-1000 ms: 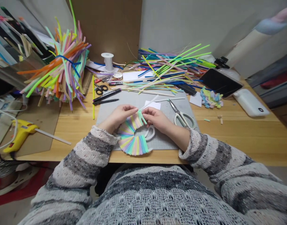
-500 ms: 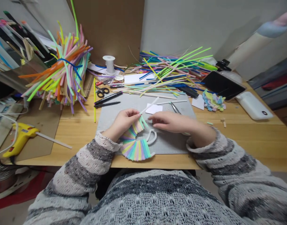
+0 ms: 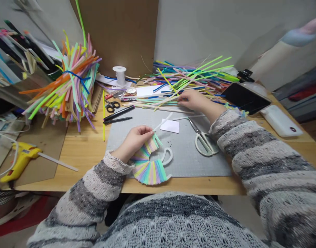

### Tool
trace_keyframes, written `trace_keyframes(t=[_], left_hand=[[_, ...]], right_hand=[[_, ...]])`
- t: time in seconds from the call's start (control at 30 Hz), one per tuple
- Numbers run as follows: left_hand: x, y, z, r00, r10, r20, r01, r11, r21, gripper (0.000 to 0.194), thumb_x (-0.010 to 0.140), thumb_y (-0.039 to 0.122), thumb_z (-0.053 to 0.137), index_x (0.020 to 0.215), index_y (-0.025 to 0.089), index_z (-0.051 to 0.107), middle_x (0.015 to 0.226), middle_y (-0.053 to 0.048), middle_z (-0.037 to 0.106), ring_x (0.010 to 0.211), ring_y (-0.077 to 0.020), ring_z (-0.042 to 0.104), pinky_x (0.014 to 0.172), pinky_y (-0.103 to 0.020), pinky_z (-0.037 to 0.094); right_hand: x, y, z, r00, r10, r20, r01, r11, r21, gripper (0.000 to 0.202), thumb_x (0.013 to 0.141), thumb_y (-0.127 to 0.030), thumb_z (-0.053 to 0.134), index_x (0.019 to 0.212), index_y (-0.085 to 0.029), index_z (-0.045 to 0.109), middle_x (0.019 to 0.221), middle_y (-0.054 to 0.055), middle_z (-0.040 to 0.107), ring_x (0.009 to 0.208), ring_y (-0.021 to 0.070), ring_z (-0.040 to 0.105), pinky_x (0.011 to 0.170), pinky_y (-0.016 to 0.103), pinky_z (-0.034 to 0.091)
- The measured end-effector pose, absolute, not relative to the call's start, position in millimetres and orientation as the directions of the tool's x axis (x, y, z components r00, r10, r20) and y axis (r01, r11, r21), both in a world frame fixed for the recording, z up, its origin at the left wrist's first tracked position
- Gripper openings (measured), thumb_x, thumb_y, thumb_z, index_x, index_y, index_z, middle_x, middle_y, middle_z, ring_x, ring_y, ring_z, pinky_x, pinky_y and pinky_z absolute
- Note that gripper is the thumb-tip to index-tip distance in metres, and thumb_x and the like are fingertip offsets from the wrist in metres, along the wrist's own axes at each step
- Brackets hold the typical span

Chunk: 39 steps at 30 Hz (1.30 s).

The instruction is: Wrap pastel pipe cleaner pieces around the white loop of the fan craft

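My left hand pinches the upper end of a curved, ring-like piece made of pastel pipe cleaners, striped in yellow, green, blue, pink and purple. A white pipe cleaner sticks out past its fingertips, and a white loop lies at the piece's inner side. My right hand is at the near edge of the loose pipe cleaner pile, its fingers curled together on a pale pipe cleaner. Below it, scissors with white handles lie on the grey cutting mat. A small white card rests between the hands.
To the left stand a tied bundle of pipe cleaners and a yellow glue gun. Black pens, small black scissors and a white spool lie behind the mat. A phone and a white device are at right.
My right hand has moved from beside the pastel piece up and away to the pipe cleaner pile, uncovering the white-handled scissors. The left hand keeps its hold.
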State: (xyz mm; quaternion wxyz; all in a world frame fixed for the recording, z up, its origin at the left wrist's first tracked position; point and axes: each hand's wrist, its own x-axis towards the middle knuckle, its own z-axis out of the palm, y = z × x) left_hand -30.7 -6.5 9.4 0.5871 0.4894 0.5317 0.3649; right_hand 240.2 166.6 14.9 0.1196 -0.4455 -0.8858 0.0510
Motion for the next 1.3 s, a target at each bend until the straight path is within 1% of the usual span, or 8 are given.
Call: trace_keyframes(t=[0.2,0.37,0.73,0.8,0.9,1.03,1.13,1.3], left_hand=[[-30,-7,11,0.174,0.945,-0.276,0.098,0.262,0.960,0.019,0.069,0.030,0.068,0.078,0.014,0.064,0.071,0.000,0.059,0.059,-0.0088,0.047,0.057,-0.024,0.035],[-31,-6,8,0.201,0.944,-0.262,0.089,0.248,0.965,0.021,0.070,0.032,0.067,0.080,0.014,0.064,0.070,0.001,0.058,0.059,-0.0084,0.045,0.058,-0.024,0.034],[-31,-7,11,0.195,0.942,-0.275,0.097,0.260,0.961,0.015,0.071,0.026,0.066,0.078,0.013,0.063,0.068,0.001,0.056,0.057,-0.0080,0.044,0.055,-0.023,0.034],[-31,-7,11,0.173,0.947,-0.272,0.070,0.264,0.962,0.013,0.071,0.024,0.066,0.077,0.014,0.063,0.067,0.001,0.056,0.057,-0.0085,0.046,0.056,-0.024,0.035],[-30,-6,13,0.122,0.955,-0.272,0.022,0.271,0.962,0.012,0.070,0.020,0.065,0.080,0.014,0.063,0.070,0.000,0.059,0.059,-0.0095,0.049,0.058,-0.024,0.038],[-29,-6,14,0.109,0.960,-0.257,-0.017,0.260,0.965,0.014,0.071,0.017,0.064,0.084,0.013,0.064,0.077,-0.002,0.062,0.066,-0.0104,0.054,0.065,-0.024,0.042],[-30,-5,10,0.115,0.968,-0.222,-0.017,0.225,0.974,0.017,0.070,0.017,0.065,0.087,0.013,0.063,0.074,-0.001,0.061,0.066,-0.0104,0.054,0.065,-0.024,0.042],[-31,-2,5,0.137,0.975,-0.173,-0.034,0.179,0.983,0.027,0.068,0.013,0.064,0.094,0.015,0.059,0.070,0.002,0.056,0.063,-0.0093,0.051,0.061,-0.022,0.038]], right_hand=[[213,159,11,-0.587,0.805,0.080,0.805,0.591,-0.047,0.023,0.080,-0.029,0.057,0.091,-0.015,0.071,0.091,0.010,0.069,0.084,0.0222,0.058,0.072,0.031,0.040],[213,175,28,-0.540,0.842,-0.001,0.841,0.539,-0.046,0.025,0.083,-0.020,0.050,0.095,-0.014,0.070,0.090,0.009,0.070,0.074,0.0187,0.057,0.065,0.028,0.038],[235,157,132,-0.440,0.886,0.149,0.874,0.385,0.296,0.022,0.084,-0.013,0.052,0.084,-0.004,0.072,0.095,0.013,0.067,0.083,0.0124,0.053,0.066,0.032,0.027],[237,146,137,-0.390,0.900,0.195,0.916,0.357,0.181,0.026,0.085,-0.012,0.048,0.094,-0.005,0.072,0.094,0.012,0.067,0.077,0.0092,0.050,0.063,0.030,0.027],[229,115,131,-0.247,0.929,0.276,0.931,0.307,-0.198,0.031,0.086,-0.018,0.049,0.109,-0.006,0.067,0.079,0.006,0.064,0.062,0.0061,0.044,0.060,0.027,0.029],[204,51,104,-0.312,0.950,0.024,0.712,0.251,-0.655,0.021,0.084,-0.031,0.055,0.078,-0.012,0.064,0.049,-0.006,0.044,0.044,0.0050,0.035,0.047,0.022,0.026],[190,8,78,-0.426,0.864,-0.268,0.612,0.057,-0.788,0.018,0.085,-0.031,0.049,0.075,-0.017,0.055,0.045,-0.007,0.046,0.038,0.0064,0.040,0.042,0.020,0.030],[181,-24,44,-0.475,0.664,-0.578,0.605,-0.232,-0.762,0.014,0.087,-0.028,0.045,0.075,-0.020,0.046,0.042,-0.007,0.048,0.033,0.0077,0.043,0.035,0.019,0.028]])
